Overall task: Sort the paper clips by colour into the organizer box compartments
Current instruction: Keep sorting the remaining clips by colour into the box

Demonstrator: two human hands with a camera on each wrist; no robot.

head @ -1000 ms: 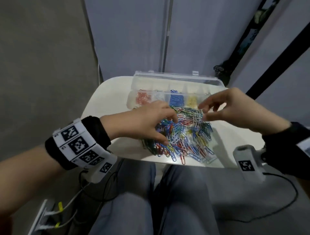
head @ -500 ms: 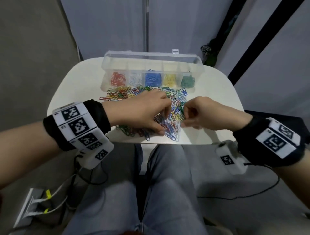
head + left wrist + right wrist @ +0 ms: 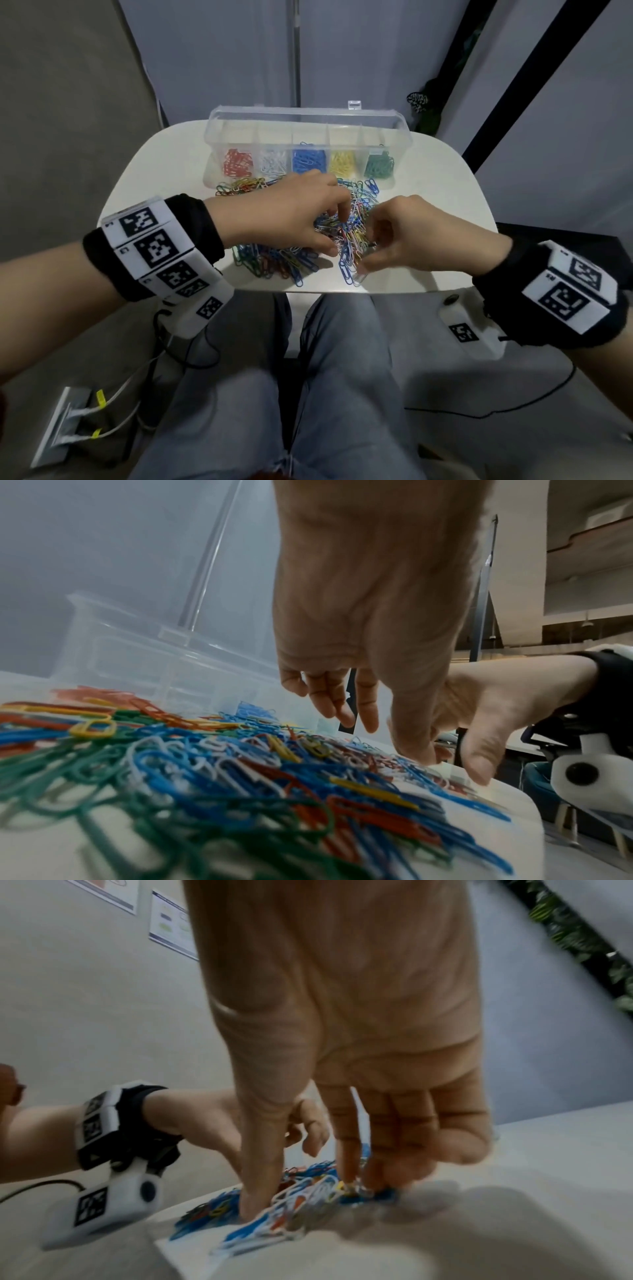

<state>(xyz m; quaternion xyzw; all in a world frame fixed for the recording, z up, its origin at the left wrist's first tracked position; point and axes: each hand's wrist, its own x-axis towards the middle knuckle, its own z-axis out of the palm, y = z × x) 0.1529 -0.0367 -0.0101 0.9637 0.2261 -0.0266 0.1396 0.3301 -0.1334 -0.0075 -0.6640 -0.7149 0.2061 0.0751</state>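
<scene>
A clear organizer box (image 3: 209, 171) stands at the back of the table, its lid upright behind it. Its compartments hold red (image 3: 236, 163), white (image 3: 273, 161), blue (image 3: 308, 161), yellow (image 3: 342, 161) and green clips (image 3: 379, 165). A mixed pile of paper clips (image 3: 274, 262) (image 3: 205, 764) lies in front of it. My left hand (image 3: 337, 233) (image 3: 394, 739) hovers over the pile's middle, fingers hanging loosely, thumb tip touching clips, nothing held. My right hand (image 3: 366, 253) (image 3: 304, 1196) digs into the pile's right edge, thumb and curled fingertips gathering white and blue clips between them.
The small white table (image 3: 154, 192) ends just in front of the pile, above my jeans-clad legs (image 3: 342, 377). Cables and a floor socket (image 3: 61, 425) lie at lower left. A dark plant (image 3: 421, 102) stands behind the table on the right.
My right hand came down from near the box to the pile's right edge and curled its fingers into the clips. My left hand stayed on the pile.
</scene>
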